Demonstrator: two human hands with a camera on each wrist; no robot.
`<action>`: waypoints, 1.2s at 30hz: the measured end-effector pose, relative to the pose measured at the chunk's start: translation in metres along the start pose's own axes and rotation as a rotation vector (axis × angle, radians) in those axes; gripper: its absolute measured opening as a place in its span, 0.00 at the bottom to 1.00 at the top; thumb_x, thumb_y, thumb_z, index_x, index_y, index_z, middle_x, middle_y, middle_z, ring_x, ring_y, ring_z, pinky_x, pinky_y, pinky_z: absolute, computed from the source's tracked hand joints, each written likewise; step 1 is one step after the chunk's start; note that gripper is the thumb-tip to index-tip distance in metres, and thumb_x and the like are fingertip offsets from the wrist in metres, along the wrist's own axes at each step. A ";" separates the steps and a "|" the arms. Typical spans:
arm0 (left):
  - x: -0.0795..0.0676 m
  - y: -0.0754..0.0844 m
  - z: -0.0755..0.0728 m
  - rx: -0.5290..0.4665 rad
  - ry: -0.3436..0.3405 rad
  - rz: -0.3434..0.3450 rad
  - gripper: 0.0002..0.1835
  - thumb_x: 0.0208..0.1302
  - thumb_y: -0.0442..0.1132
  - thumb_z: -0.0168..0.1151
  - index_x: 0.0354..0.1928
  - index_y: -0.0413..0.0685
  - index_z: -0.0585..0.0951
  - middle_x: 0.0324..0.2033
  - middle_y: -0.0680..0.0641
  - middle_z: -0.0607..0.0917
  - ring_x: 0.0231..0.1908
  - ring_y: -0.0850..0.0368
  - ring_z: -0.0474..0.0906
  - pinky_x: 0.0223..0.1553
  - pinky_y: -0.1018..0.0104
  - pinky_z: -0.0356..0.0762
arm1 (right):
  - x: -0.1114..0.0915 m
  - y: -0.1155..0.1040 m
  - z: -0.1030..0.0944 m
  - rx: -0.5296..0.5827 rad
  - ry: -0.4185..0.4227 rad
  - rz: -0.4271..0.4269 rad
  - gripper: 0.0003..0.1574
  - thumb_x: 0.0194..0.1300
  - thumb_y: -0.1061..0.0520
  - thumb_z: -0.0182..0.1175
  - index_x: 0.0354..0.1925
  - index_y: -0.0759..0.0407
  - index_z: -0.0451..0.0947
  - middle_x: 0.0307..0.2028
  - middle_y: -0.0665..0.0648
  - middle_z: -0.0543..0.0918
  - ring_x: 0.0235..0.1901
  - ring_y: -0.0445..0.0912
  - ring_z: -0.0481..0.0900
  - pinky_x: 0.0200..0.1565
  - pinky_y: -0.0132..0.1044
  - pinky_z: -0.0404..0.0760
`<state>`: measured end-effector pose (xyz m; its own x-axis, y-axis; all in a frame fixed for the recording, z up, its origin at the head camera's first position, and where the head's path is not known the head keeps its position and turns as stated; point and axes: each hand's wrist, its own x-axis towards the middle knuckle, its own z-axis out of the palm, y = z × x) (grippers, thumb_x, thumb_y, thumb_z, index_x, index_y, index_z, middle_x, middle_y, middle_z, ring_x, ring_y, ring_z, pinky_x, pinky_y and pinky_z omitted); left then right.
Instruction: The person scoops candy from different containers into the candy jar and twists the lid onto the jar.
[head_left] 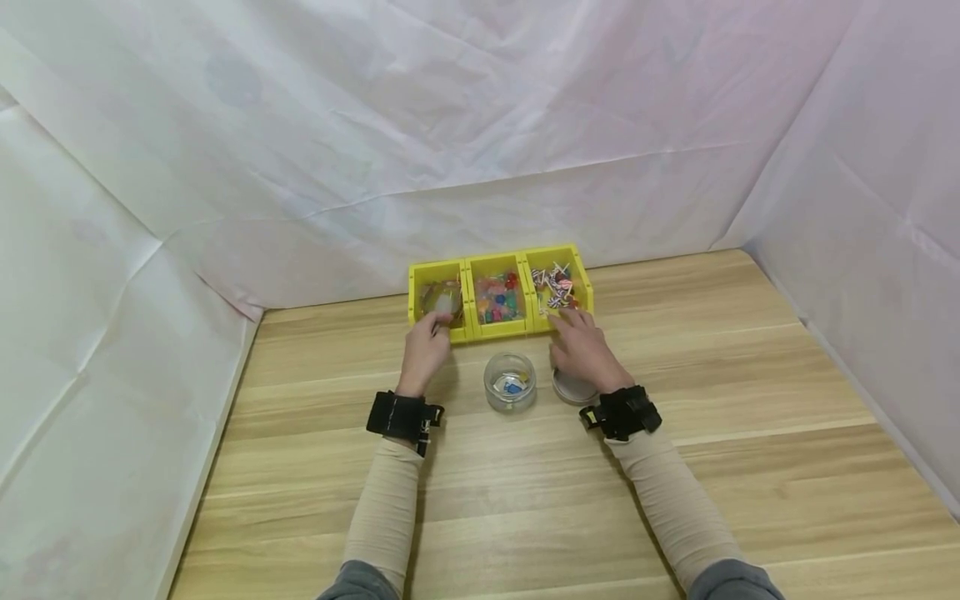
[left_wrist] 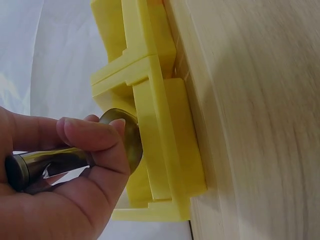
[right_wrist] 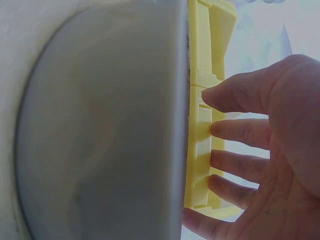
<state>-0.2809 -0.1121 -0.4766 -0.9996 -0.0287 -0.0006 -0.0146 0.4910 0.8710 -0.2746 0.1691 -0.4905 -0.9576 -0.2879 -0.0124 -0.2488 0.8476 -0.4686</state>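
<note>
From the head, three joined yellow bins stand at the back of the tabletop against a white sheet, open tops up, likely so both hands can reach in from the front. The left hand is at the left bin, the right hand at the right one, which holds striped lollipops. A glass jar with small coloured pieces inside stands between the forearms, probably for easy access; a round lid lies partly under the right hand, somewhat in its way. From the left wrist, the left hand grips the handle of a metal scoop, its bowl at the left bin's front opening, apparently angled to clear the wall. From the right wrist, the fingers are spread at a bin's front, perhaps steadying it; actual pressure I cannot tell. A pale round surface, probably the lid, blocks much of this view.
</note>
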 end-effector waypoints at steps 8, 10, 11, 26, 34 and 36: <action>0.001 0.002 0.001 -0.003 0.003 -0.005 0.18 0.72 0.33 0.47 0.58 0.39 0.78 0.61 0.36 0.78 0.60 0.41 0.73 0.56 0.47 0.75 | 0.001 0.000 0.001 0.003 0.011 -0.004 0.37 0.68 0.56 0.54 0.73 0.63 0.61 0.73 0.69 0.57 0.72 0.67 0.49 0.66 0.69 0.59; 0.002 0.002 0.003 0.002 0.002 -0.004 0.18 0.72 0.33 0.47 0.58 0.39 0.79 0.60 0.36 0.78 0.61 0.41 0.72 0.58 0.47 0.74 | 0.001 0.000 0.000 0.006 0.011 -0.003 0.37 0.68 0.56 0.54 0.72 0.63 0.61 0.73 0.69 0.57 0.72 0.67 0.49 0.66 0.69 0.59; 0.002 0.003 0.004 0.005 0.000 -0.005 0.18 0.71 0.33 0.47 0.58 0.39 0.79 0.60 0.37 0.78 0.61 0.41 0.72 0.58 0.47 0.74 | 0.000 0.000 0.000 0.007 0.010 -0.003 0.37 0.68 0.56 0.54 0.72 0.64 0.61 0.73 0.69 0.57 0.72 0.67 0.49 0.66 0.69 0.58; 0.010 0.001 0.014 0.104 0.031 0.082 0.20 0.67 0.27 0.43 0.56 0.34 0.80 0.53 0.35 0.83 0.35 0.46 0.76 0.31 0.63 0.70 | -0.001 -0.001 0.001 -0.004 0.007 0.003 0.37 0.69 0.56 0.55 0.73 0.63 0.60 0.73 0.70 0.56 0.73 0.66 0.48 0.67 0.69 0.58; 0.008 -0.004 0.011 -0.059 0.030 0.033 0.16 0.72 0.34 0.48 0.56 0.42 0.80 0.57 0.39 0.80 0.60 0.44 0.73 0.59 0.48 0.73 | 0.001 -0.002 0.000 0.000 0.005 0.009 0.37 0.69 0.56 0.54 0.73 0.63 0.60 0.73 0.69 0.56 0.73 0.66 0.47 0.67 0.69 0.58; 0.008 -0.008 0.012 -0.084 0.039 0.028 0.16 0.73 0.34 0.48 0.56 0.43 0.79 0.58 0.40 0.79 0.61 0.44 0.72 0.59 0.48 0.72 | 0.001 -0.001 0.000 0.000 0.010 0.007 0.37 0.69 0.56 0.55 0.73 0.64 0.60 0.73 0.69 0.56 0.73 0.66 0.48 0.67 0.68 0.58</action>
<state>-0.2894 -0.1060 -0.4897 -0.9978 -0.0509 0.0419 0.0168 0.4171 0.9087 -0.2747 0.1677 -0.4899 -0.9608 -0.2773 -0.0066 -0.2420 0.8497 -0.4684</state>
